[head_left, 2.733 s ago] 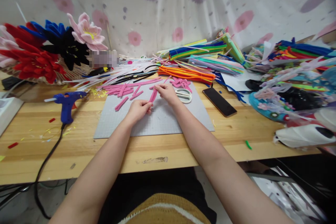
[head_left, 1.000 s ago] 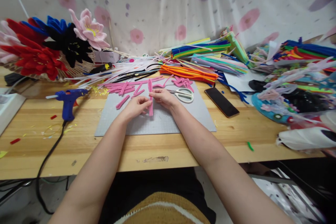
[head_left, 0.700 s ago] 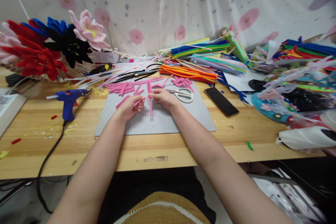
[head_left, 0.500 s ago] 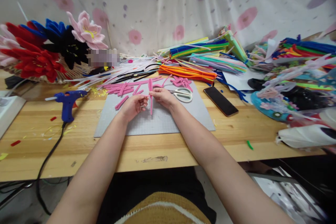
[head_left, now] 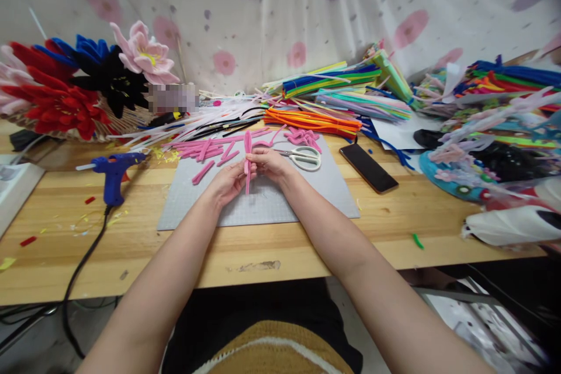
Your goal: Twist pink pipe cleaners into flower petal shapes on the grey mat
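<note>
Above a grey cutting mat (head_left: 272, 210), both hands meet at an upright pink pipe-cleaner piece (head_left: 248, 143), looped at its top with a tail pointing down. My right hand (head_left: 270, 162) pinches it at the middle from the right. My left hand (head_left: 230, 180) is closed on it from the left, fingers at the same spot. More pink strips (head_left: 204, 149) lie on the mat behind my left hand. Beside my right hand are white-handled scissors (head_left: 305, 158), with a pink coil (head_left: 303, 138) behind them.
A blue glue gun (head_left: 114, 178) with a black cord lies left. Right of the mat is a black phone (head_left: 369, 168). Fuzzy flowers (head_left: 65, 93) stand back left; orange stems (head_left: 313, 123) and other bundles line the back. A white roll (head_left: 511, 226) lies far right.
My left hand has moved right and closed on the pink piece, where its fingers were apart from it before. The piece has shifted slightly left.
</note>
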{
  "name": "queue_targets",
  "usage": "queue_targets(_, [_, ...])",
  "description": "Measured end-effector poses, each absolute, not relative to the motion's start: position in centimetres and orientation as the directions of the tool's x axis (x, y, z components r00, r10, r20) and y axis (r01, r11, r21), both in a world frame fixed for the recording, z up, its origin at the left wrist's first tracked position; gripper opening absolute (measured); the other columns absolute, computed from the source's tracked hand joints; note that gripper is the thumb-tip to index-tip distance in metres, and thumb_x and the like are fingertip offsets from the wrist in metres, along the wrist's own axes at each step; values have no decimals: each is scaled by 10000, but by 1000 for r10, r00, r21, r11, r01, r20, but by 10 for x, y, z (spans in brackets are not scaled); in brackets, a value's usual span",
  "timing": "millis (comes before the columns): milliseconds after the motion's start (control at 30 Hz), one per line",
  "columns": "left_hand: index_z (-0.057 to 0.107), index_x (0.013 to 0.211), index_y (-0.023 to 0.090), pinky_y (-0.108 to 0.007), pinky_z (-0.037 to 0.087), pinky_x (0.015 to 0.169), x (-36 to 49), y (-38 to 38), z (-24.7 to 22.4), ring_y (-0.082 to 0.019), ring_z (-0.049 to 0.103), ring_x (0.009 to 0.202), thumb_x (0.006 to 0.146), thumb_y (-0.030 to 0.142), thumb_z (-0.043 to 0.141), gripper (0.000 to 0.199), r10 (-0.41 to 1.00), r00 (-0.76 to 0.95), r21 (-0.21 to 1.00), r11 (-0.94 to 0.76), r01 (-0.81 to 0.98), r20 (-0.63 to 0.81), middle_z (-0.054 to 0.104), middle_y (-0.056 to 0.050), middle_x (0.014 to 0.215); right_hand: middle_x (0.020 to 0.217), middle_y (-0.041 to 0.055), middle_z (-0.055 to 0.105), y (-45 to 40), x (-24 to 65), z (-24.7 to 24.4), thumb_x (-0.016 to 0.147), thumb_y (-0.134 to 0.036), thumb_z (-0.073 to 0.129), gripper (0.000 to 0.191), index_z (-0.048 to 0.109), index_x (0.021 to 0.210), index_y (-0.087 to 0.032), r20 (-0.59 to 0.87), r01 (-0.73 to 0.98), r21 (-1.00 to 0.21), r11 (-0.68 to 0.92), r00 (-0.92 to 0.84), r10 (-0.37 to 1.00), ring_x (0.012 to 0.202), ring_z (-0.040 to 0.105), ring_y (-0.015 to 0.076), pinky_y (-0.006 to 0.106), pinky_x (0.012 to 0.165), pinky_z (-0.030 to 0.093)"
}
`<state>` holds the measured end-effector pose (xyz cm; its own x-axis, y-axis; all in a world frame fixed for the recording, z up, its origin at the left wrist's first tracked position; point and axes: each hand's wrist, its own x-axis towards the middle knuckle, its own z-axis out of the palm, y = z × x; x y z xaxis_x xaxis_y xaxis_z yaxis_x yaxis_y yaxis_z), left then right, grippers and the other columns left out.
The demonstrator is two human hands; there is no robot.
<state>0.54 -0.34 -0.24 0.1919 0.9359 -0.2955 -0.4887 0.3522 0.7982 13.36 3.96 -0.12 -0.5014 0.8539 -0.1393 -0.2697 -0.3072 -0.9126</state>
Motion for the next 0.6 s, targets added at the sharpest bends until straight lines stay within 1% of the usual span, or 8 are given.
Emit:
queue_targets(100, [641,724,103,-147,512,618,9,-5,0,-49,588,557,766,139,603,67,942,147,797,333,-504,-301,626,-9,621,484,-53,508,39,132,-2,522,-274,776,313,504,594,-136,-143,-276,-913,-301,-476,868,415,428,40,168,400,283])
queue_targets(200, [612,648,102,-169,513,613,11,-8,4,-38,535,487,711,176,674,116,950,102,830,307,-466,-294,557,21,532,519,-44,539,40,130,-1,512,-255,777,304,509,591,-134,-141,-288,-913,-288,-439,887,467,486,56,185,465,359])
queue_targets(300, [591,615,100,-196,514,614,11,-10,7,-43,522,482,659,186,715,157,962,90,870,271,-412,-257,549,21,528,507,-46,529,41,130,0,535,-239,763,285,505,585,-131,-163,-268,-912,-309,-454,876,470,485,57,189,473,369])
queue_targets(433, [604,659,100,-220,513,610,10,-9,5,-55,529,492,645,160,701,115,973,48,879,225,-420,-226,561,17,543,537,-41,535,40,130,2,584,-269,743,275,515,654,-132,-180,-237,-907,-349,-531,828,473,482,54,179,450,361])
queue_targets(533, [608,687,105,-229,509,596,8,-7,4,-69,551,505,647,149,680,93,973,-14,882,202,-426,-229,585,5,565,601,-46,550,38,134,5,614,-343,726,317,515,759,-157,-137,-222,-924,-312,-570,810,485,488,49,163,423,340])
queue_targets(600, [597,667,106,-219,497,568,6,-6,4,-72,556,499,636,147,684,101,970,-85,894,174,-413,-228,590,1,569,629,-44,560,37,140,6,617,-360,722,335,509,791,-168,-134,-144,-952,-269,-596,792,504,500,51,157,430,344])
